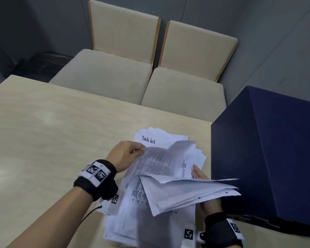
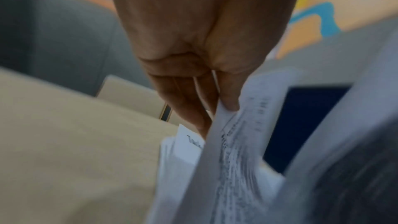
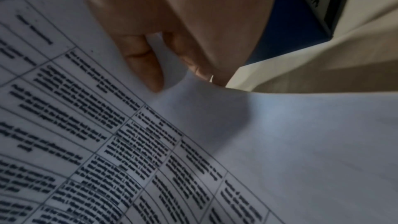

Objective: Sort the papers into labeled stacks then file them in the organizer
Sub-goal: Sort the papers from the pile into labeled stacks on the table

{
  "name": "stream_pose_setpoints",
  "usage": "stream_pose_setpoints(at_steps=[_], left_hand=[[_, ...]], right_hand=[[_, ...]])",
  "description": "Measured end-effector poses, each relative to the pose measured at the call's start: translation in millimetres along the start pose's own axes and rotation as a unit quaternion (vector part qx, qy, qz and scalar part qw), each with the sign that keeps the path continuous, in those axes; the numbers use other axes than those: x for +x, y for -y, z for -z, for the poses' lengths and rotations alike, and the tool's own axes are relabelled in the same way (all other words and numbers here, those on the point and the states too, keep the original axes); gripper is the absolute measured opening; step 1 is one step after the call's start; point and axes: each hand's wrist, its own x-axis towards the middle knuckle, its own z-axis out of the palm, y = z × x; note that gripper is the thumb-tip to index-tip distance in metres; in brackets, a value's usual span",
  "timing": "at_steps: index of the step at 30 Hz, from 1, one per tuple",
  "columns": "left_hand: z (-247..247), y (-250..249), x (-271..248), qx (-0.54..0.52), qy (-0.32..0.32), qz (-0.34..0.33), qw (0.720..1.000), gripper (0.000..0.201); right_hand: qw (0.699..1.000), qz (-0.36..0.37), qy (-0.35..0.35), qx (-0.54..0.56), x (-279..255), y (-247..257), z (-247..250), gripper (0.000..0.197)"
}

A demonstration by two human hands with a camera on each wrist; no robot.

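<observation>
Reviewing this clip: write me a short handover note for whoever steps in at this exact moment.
Left hand: pinches the edge of a printed sheet, lifted off the pile.
Right hand: grips a bundle of papers, fingers curled into the sheets.
Things: the loose pile lies on the table; the stack headed "Task list" lies just beyond it; the dark blue organizer stands to the right.
Done: one labeled stack started.
Left: sort the rest of the pile and the held bundle, then file all of it; no papers are seen in the organizer.
</observation>
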Motion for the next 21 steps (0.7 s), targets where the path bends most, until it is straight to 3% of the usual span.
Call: stream_pose_setpoints(at_steps=[2, 3, 5, 7, 9, 12, 16, 19, 21], left_hand=[[0, -2, -8, -0.232, 0.076, 0.021, 0.969, 0.015], [-2, 0, -9, -0.276, 0.099, 0.046, 0.955, 0.02], [-9, 7, -7, -0.263, 0.086, 0.088, 0.957, 0.041], [-18, 19, 1, -0.138, -0.038, 0.141, 0.98, 0.032], [-24, 25, 4, -0.003, -0.113, 0.224, 0.968, 0.01], [-34, 29, 5, 0.07, -0.1, 0.257, 0.959, 0.025], [-33, 25, 4, 0.198, -0.078, 0.186, 0.959, 0.03], [-24, 17, -4, 0.388, -0.067, 0.147, 0.907, 0.047], [-18, 11, -9, 0.423, -0.059, 0.136, 0.894, 0.05]], right_hand=[[0.999, 0.002, -0.037, -0.014, 0, 2, -1, 0.043], [0.999, 0.009, -0.04, 0.002, -2, 1, 0, 0.027], [0.997, 0.045, -0.055, 0.03, -8, -1, 1, 0.026], [0.993, 0.067, -0.094, -0.01, -12, -5, 0, 0.011], [0.989, 0.073, -0.129, -0.018, -10, -12, 2, 0.023], [0.988, 0.056, -0.146, 0.0, -11, -10, 3, 0.027], [0.989, 0.095, -0.114, 0.014, -12, -9, 6, 0.027], [0.991, 0.099, -0.063, 0.057, -13, -6, 3, 0.034], [0.993, 0.093, -0.042, 0.066, -13, -6, 3, 0.026]])
